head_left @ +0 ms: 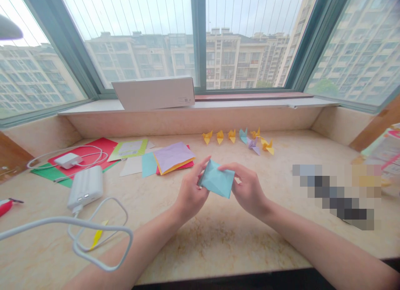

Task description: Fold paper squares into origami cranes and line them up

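Observation:
A small light-blue square of folded origami paper (218, 180) is held up over the counter between both hands. My left hand (193, 185) grips its left edge, fingers behind and thumb near the lower left. My right hand (248, 182) pinches the right side, with a finger lying across the top corner. Creases run over the front of the paper; its back is hidden. Beyond the hands stand several small folded paper birds, among them a yellow one (207, 136), a blue one (243, 134) and a purple one (253, 145).
Left of my hands lies a stack of coloured paper (173, 154). Farther left are red paper (106, 146), a white power bank (86, 186), a charger (68, 160) and a looping white cable (103, 227). A white box (154, 93) stands on the sill. A blurred object (337, 198) lies right.

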{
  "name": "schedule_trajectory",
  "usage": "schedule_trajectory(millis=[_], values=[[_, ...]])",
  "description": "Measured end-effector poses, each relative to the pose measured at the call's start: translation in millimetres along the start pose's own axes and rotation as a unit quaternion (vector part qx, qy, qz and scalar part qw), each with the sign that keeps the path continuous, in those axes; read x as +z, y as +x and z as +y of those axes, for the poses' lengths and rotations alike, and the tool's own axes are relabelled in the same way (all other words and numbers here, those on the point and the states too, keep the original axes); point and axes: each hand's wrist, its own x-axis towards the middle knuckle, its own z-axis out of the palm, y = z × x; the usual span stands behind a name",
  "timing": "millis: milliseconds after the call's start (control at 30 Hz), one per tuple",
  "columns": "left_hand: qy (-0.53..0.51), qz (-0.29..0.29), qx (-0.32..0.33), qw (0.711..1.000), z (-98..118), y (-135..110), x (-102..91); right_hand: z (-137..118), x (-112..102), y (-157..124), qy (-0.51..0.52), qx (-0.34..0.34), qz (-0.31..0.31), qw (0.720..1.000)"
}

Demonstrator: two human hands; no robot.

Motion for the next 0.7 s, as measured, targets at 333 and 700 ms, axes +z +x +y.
schedule_trajectory(millis=[333, 700], values=[[-0.176, -0.054, -0.075, 0.980, 12.9, 3.1, 2.6, 6.4, -13.3, 6.5, 0.027, -0.062, -0.006, 0.998], [-0.045, 0.069, -0.073, 0.994, 9.3, 12.5, -4.8, 1.6, -6.4, 12.8, 0.143, 0.113, -0.021, 0.983]])
